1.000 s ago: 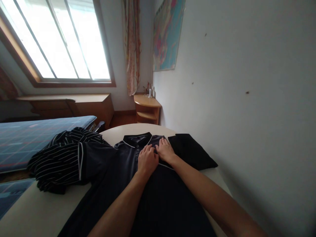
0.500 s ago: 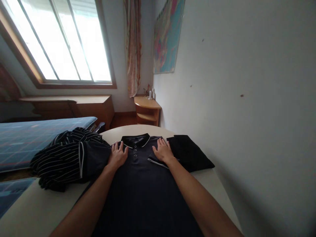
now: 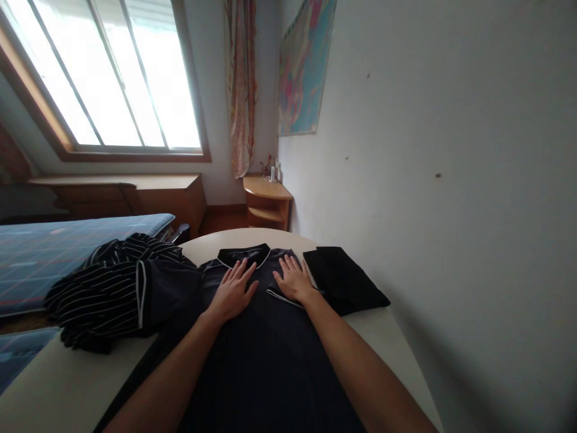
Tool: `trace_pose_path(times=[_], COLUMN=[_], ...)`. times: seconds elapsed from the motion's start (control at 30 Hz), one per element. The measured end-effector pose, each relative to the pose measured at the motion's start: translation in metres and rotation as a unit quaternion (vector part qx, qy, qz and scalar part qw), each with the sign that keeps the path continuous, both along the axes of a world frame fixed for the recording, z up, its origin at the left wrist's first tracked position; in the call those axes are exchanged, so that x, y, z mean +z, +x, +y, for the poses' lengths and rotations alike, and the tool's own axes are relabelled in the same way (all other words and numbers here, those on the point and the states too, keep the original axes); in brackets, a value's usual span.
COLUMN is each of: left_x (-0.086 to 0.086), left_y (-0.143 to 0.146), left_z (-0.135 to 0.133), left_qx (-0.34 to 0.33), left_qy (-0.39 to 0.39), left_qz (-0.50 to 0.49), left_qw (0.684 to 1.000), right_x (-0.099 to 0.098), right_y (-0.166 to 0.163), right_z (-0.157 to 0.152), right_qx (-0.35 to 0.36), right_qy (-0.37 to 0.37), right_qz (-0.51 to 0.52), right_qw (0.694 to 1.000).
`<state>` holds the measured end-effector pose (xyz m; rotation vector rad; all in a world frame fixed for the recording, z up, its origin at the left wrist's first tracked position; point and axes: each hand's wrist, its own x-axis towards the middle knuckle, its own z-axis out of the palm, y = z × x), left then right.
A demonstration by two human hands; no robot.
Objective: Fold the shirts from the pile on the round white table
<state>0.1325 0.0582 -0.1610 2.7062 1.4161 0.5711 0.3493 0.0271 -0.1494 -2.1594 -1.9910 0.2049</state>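
A dark polo shirt (image 3: 270, 355) lies spread on the table, its white-edged collar at the far end. My left hand (image 3: 232, 293) is open on the shirt's chest, just below the collar, fingers spread and covering the buttons. On the shirt's right shoulder area rests my right hand (image 3: 294, 278), open, fingers stretched out. The right sleeve is folded inward under it, showing a white trim line. The left sleeve (image 3: 166, 291) reaches out over a crumpled black garment with white stripes (image 3: 97, 294). Right of the shirt sits a folded black garment (image 3: 347, 279).
The pale table (image 3: 265, 233) has a rounded far edge and stands close to the white wall (image 3: 428, 240) on the right. A bed with a blue checked mattress (image 3: 81, 240) is at the left. Behind are a wooden corner shelf (image 3: 268, 187) and a desk (image 3: 166, 181).
My left hand has moved right, from the shirt's left shoulder onto its chest below the collar. My right hand stays on the right shoulder. The view has shifted slightly.
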Motion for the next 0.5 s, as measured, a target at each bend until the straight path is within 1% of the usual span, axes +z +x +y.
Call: trace_pose_path(times=[0.07, 0.17, 0.23, 0.33, 0.43, 0.5], left_x=[-0.003, -0.006, -0.006, -0.003, -0.002, -0.003], left_y=[0.005, 0.007, 0.006, 0.004, 0.004, 0.004], left_z=[-0.005, -0.005, -0.004, -0.004, -0.005, -0.005], left_qx=[0.0, 0.013, 0.012, 0.009, 0.013, 0.023], left_qy=[-0.027, -0.04, -0.041, -0.04, -0.038, -0.039], left_qz=[0.012, 0.018, 0.021, 0.025, 0.021, 0.02], left_qw=[1.0, 0.999, 0.999, 0.999, 0.999, 0.999], right_x=[0.002, 0.008, 0.013, 0.016, 0.013, 0.008], right_y=[-0.002, -0.002, -0.002, -0.002, -0.003, -0.005], right_z=[0.001, 0.007, 0.016, 0.033, 0.049, 0.057], right_qx=[-0.006, -0.01, 0.001, 0.031, 0.041, 0.024], right_qy=[0.002, 0.025, 0.037, 0.036, 0.021, 0.008], right_qz=[-0.009, -0.028, -0.03, -0.023, -0.016, -0.012], right_qw=[1.0, 0.999, 0.999, 0.999, 0.999, 1.0])
